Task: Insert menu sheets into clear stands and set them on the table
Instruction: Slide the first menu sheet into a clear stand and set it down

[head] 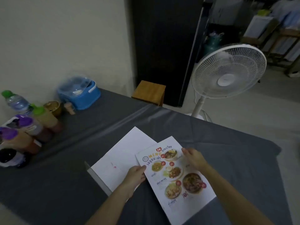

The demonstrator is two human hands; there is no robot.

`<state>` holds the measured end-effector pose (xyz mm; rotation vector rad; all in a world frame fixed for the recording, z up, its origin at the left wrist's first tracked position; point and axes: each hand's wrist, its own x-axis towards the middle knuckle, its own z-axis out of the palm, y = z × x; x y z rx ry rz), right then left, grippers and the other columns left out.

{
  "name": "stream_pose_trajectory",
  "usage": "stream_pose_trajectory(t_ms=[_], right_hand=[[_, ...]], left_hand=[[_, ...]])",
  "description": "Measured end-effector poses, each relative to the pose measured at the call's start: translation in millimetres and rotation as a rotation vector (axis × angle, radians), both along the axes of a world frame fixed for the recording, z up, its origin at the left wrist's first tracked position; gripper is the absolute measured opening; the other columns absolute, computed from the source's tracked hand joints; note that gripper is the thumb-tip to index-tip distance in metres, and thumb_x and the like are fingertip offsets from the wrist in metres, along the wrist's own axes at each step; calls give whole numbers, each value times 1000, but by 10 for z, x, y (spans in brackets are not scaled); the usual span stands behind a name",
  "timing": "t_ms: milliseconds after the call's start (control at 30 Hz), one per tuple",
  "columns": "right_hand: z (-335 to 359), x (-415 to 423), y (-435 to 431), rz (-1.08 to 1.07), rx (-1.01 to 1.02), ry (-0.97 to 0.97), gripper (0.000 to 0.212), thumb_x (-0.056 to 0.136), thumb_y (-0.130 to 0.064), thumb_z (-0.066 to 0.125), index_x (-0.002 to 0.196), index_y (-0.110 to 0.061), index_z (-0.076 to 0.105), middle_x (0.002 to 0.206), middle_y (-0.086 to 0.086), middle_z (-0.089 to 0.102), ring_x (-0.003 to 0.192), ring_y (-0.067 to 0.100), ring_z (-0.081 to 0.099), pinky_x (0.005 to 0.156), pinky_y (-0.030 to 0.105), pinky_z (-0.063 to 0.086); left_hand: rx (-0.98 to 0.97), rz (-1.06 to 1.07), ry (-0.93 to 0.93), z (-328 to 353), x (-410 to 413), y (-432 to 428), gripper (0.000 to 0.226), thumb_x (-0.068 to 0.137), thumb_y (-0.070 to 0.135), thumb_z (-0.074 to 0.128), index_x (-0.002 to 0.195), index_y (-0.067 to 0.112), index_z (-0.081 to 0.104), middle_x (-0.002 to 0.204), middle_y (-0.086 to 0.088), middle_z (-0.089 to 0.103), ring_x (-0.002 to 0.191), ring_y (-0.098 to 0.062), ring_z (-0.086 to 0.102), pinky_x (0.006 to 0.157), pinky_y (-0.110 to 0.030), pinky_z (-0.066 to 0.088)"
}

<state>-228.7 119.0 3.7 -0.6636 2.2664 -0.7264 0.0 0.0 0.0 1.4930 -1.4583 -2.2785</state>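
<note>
A colour menu sheet (177, 181) with food photos lies tilted in front of me over the grey table (235, 159). My left hand (136, 176) pinches its left edge. My right hand (194, 159) holds its upper right edge, fingers on top. Under the menu's left corner a clear stand (97, 176) lies flat, its base strip towards me on the left. A white sheet (125, 153), blank side up, is on or in it; I cannot tell which.
Sauce bottles (32, 127) and a water bottle (16, 101) crowd the table's left edge by the wall. A blue lidded container (81, 93) and a small pot (52, 107) stand behind them. A white pedestal fan (227, 72) and a wooden stool (149, 91) are beyond the table.
</note>
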Motion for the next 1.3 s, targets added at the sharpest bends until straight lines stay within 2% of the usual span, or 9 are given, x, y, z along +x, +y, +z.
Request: stream_pose_trajectory(t_ms=[67, 200, 367, 467, 633, 867, 1000, 1100, 1300], right_hand=[[2, -26, -3, -7, 0, 6, 47, 95, -41, 43, 101, 1, 62, 95, 10, 62, 85, 21, 57, 62, 27, 44], [-2, -80, 7, -1, 23, -22, 33, 94, -34, 48, 94, -5, 63, 93, 8, 64, 87, 23, 61, 65, 28, 45], [-48, -145, -3, -5, 87, -23, 30, 91, -25, 53, 82, 2, 64, 79, 8, 63, 71, 19, 58, 59, 26, 44], [-103, -186, -9, 1, 134, 6, 32, 90, -20, 58, 59, -14, 50, 64, -2, 54, 59, 9, 51, 51, 20, 39], [-108, -191, -12, 13, 169, 78, 43, 88, -17, 61, 52, -18, 37, 57, -4, 44, 53, 6, 42, 49, 18, 34], [-52, -189, 58, -8, 146, 80, 36, 87, -18, 62, 58, -12, 41, 61, 0, 49, 63, 18, 51, 58, 25, 40], [78, -215, 124, -28, 127, 82, 26, 86, -21, 62, 75, 2, 58, 71, 5, 56, 61, 14, 51, 51, 19, 39], [202, -241, 204, -106, 62, 83, 32, 85, -20, 64, 85, 12, 60, 74, 8, 58, 63, 16, 52, 54, 23, 40], [534, -203, 501, -263, -126, 102, 22, 84, -22, 66, 94, -3, 67, 89, 9, 69, 82, 22, 64, 70, 31, 52]], left_hand=[[71, 82, 20, -56, -47, -11, 19, 99, 19, 50, 104, 7, 64, 106, -11, 74, 99, -21, 69, 80, -25, 55], [140, 162, 3, -136, -70, 34, 17, 97, 15, 55, 106, 4, 63, 107, -15, 73, 99, -27, 69, 81, -34, 57], [192, 166, -23, -171, -111, 106, 15, 92, 5, 60, 106, 0, 65, 102, -16, 73, 89, -27, 70, 71, -34, 60], [186, 172, -34, -183, -121, 122, 13, 92, 2, 59, 103, 0, 65, 97, -14, 73, 84, -25, 70, 62, -31, 60], [174, 165, -49, -164, -123, 115, 8, 91, 0, 59, 97, 1, 64, 93, -14, 73, 82, -24, 71, 61, -31, 61], [121, 145, -48, -46, -144, 110, 7, 92, -1, 57, 91, 4, 63, 91, -12, 72, 81, -23, 70, 65, -33, 60], [79, 116, -12, 107, -188, 65, 9, 93, -1, 56, 96, 2, 64, 93, -12, 72, 82, -24, 69, 69, -36, 59], [14, 74, 27, 299, -273, 16, 12, 93, 0, 55, 101, 3, 63, 90, -10, 71, 80, -21, 69, 61, -32, 59], [-159, -64, 57, 663, -521, -89, 11, 94, 4, 55, 93, 11, 62, 101, -11, 70, 87, -24, 67, 77, -39, 56]])
